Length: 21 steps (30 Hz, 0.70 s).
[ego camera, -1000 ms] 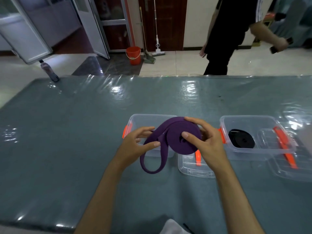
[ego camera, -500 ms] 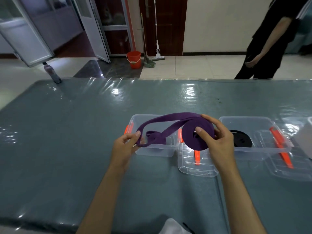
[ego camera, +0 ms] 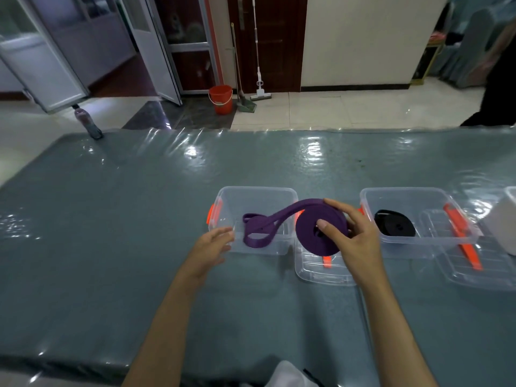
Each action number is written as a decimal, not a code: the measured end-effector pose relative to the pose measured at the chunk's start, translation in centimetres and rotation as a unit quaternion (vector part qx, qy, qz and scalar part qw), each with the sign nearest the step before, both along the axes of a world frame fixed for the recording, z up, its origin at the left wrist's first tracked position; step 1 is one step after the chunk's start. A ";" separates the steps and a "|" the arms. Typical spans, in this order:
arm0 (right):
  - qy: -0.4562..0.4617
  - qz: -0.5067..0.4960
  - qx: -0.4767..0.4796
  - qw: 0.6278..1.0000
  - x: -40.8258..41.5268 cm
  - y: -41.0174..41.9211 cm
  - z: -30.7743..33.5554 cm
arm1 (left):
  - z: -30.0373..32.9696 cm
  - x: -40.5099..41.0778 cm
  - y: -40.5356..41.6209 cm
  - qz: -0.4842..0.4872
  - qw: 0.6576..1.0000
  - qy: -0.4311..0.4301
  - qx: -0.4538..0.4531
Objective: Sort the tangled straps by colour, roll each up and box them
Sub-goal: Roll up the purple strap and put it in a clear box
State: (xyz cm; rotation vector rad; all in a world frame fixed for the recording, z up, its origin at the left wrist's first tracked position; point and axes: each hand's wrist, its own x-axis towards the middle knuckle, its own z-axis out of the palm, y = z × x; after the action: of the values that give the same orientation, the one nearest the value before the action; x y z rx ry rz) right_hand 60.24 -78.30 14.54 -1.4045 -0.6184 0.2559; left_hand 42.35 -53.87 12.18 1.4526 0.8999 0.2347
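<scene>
My right hand (ego camera: 353,241) grips a purple strap roll (ego camera: 310,233), thumb pressed on its face and fingers curled over the top. The roll's loose looped tail (ego camera: 258,233) trails left and hangs down into a clear plastic box (ego camera: 251,191) with orange clips. My left hand (ego camera: 212,247) hovers beside that box's near left corner with relaxed fingers, holding nothing. A second clear box (ego camera: 405,194) to the right holds a rolled black strap (ego camera: 395,227).
Two clear lids with orange clips lie on the table: one (ego camera: 321,270) under my right hand, one (ego camera: 480,269) in front of the right box. A white object (ego camera: 502,227) stands at the far right. A bottle (ego camera: 86,122) stands at the table's far left corner. A person in black (ego camera: 497,88) stands beyond.
My left hand has let go of the purple tail, which has dropped into the left box. My right hand still holds the roll. The person in black has moved further right.
</scene>
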 end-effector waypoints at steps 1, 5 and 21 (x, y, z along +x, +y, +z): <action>-0.007 0.016 -0.004 1.000 -0.2 0.1 0.1 | 0.2 0.4 -0.2 0.007 0.999 -0.007 0.054; -0.028 0.080 -0.032 0.996 -0.6 0.4 0.1 | 2.5 2.2 -1.8 -0.087 0.970 -0.123 0.192; -0.038 0.180 -0.044 0.982 -1.9 2.1 1.6 | 4.4 3.0 -2.8 -0.208 0.952 -0.193 0.119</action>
State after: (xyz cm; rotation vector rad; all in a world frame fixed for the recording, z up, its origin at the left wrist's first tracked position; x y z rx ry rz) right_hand 58.36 -76.19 16.15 -1.3864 -0.9340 0.5242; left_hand 45.37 -56.67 16.63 1.7063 0.2424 0.3056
